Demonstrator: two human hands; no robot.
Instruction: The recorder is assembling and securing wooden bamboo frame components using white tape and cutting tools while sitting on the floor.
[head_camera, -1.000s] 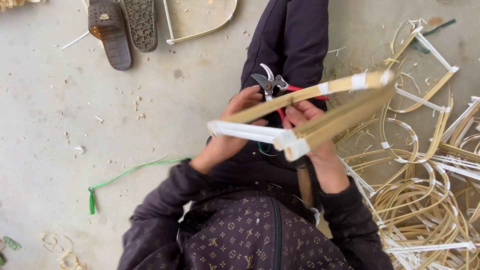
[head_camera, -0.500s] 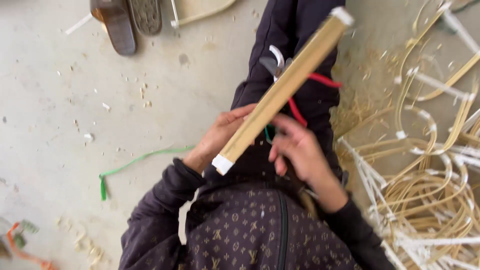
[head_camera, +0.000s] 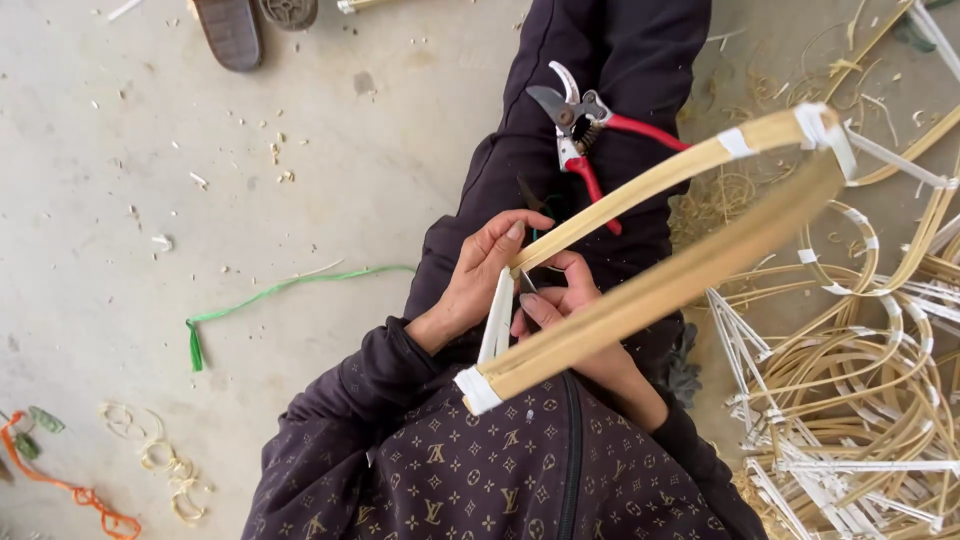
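I hold a bent bamboo frame (head_camera: 690, 270) of pale strips, taped white at its corners, over my lap. My left hand (head_camera: 478, 275) grips the end of the upper strip. My right hand (head_camera: 570, 315) pinches the same joint from below, beside a white band (head_camera: 495, 320) that runs down to the taped near corner (head_camera: 478, 390). Red-handled pruning shears (head_camera: 585, 125) lie on my dark trouser leg just beyond the hands.
A heap of bent bamboo frames and white strips (head_camera: 860, 400) fills the floor at the right. A green strap (head_camera: 270, 300) lies on the concrete floor at the left, an orange cord (head_camera: 70, 485) at bottom left, and sandals (head_camera: 240, 25) at the top.
The frame has been turned in my hands, from one strip pointing up and away to both strips spread out to the right. Both hands have closed on its near joint.
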